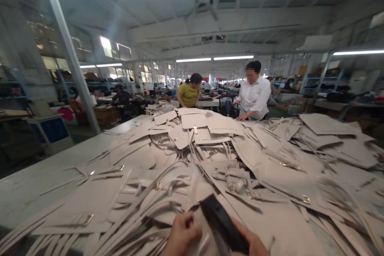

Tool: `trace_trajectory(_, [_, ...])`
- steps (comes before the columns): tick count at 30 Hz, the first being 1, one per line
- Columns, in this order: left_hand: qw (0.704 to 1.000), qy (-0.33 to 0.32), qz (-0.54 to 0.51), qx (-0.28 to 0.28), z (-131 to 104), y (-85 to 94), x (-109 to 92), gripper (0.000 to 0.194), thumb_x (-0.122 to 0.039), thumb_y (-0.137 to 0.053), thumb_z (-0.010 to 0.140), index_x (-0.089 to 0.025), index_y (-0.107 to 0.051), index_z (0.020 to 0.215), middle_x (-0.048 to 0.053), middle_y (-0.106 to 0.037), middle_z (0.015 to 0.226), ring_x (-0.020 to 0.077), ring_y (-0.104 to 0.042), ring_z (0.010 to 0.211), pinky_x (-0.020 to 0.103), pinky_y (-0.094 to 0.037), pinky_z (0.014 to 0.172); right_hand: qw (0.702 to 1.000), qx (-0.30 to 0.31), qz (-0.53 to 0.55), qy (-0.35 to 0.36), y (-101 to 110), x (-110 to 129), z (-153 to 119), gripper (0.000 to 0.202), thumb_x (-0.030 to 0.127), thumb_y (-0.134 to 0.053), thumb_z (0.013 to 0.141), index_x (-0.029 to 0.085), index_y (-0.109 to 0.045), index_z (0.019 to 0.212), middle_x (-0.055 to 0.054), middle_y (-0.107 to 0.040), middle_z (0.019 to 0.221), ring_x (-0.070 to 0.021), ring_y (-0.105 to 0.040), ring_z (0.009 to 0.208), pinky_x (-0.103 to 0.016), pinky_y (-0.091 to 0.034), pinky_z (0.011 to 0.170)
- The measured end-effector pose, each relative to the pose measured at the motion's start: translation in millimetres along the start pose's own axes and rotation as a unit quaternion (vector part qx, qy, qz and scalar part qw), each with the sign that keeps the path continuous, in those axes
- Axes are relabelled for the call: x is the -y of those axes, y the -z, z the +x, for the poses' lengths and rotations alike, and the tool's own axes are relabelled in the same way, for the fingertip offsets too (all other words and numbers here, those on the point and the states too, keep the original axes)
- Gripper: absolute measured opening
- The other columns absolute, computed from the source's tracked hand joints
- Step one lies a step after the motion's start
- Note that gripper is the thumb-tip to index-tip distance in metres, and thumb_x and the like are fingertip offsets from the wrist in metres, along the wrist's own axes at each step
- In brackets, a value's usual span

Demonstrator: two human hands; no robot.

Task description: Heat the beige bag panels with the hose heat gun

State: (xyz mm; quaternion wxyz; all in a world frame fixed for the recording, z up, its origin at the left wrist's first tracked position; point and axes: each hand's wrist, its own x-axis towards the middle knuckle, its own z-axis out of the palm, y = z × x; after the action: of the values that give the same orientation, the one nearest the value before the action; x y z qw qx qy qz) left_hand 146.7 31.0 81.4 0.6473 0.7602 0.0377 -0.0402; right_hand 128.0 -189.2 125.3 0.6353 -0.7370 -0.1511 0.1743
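Observation:
At the bottom centre, my right hand (252, 242) is wrapped round a long, blocky black tool (220, 222) whose exact kind I cannot make out. Just left of it, my left hand (181, 234) has its fingers curled in a pinch at the edge of a beige leather piece (205, 234). The black tool slants over that piece, close to my left fingertips. Around both hands lies a large heap of beige leather bag parts (168, 156), flat panels and thin straps mixed together. Several straps carry gold buckles (88, 219).
The heap covers most of a pale table (39, 184). Beyond its far side are a person in a yellow top (188, 95) and a person in a white shirt (255, 96) holding a dark tool (229, 107). A metal post (70, 52) rises at the left.

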Motion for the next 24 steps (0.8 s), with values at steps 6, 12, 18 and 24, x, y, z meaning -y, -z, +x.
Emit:
trace_trajectory(6, [0.969, -0.138, 0.203, -0.024, 52.2, 24.6, -43.7, 0.004, -0.016, -0.05, 0.053, -0.015, -0.054, 0.051, -0.006, -0.035, 0.047, 0.0084, -0.033, 0.05, 0.021, -0.021, 0.048, 0.988, -0.155, 0.005, -0.03, 47.4, -13.8, -52.0, 0.08, 0.04, -0.066, 0.063, 0.01, -0.037, 0.132, -0.01, -0.07, 0.094, -0.03, -0.062, 0.09, -0.034, -0.053, 0.075])
trace_trajectory(12, [0.974, -0.073, 0.215, -0.02, 84.2, 39.1, 0.8, 0.017, -0.019, -0.057, 0.051, -0.013, -0.062, 0.066, -0.007, -0.039, 0.047, 0.0094, -0.035, 0.048, 0.021, -0.023, 0.048, 0.971, -0.142, 0.039, -0.189, 42.7, -44.5, -105.6, 0.094, 0.043, -0.06, 0.07, 0.013, -0.005, 0.14, 0.006, -0.055, 0.04, -0.0162, -0.05, 0.033, -0.023, -0.04, 0.033])
trace_trajectory(18, [0.978, -0.057, 0.201, -0.007, 91.7, 40.0, 12.8, 0.016, -0.022, -0.061, 0.051, -0.013, -0.06, 0.064, -0.007, -0.039, 0.048, 0.0078, -0.034, 0.047, 0.021, -0.022, 0.047, 0.99, -0.076, -0.006, -0.119, 20.3, -33.7, -123.4, 0.069, 0.036, -0.066, 0.063, 0.014, -0.048, 0.126, -0.008, -0.062, 0.112, -0.0317, -0.052, 0.107, -0.034, -0.041, 0.092])
trace_trajectory(24, [0.978, -0.048, 0.202, -0.006, 92.4, 38.7, 12.0, 0.017, -0.023, -0.063, 0.05, -0.012, -0.059, 0.062, -0.008, -0.038, 0.046, 0.0072, -0.033, 0.046, 0.021, -0.021, 0.046, 0.982, 0.052, -0.097, -0.154, -16.8, -41.0, -104.8, 0.072, 0.026, -0.064, 0.065, 0.023, -0.038, 0.132, -0.005, -0.066, 0.105, -0.0293, -0.059, 0.094, -0.034, -0.045, 0.085])
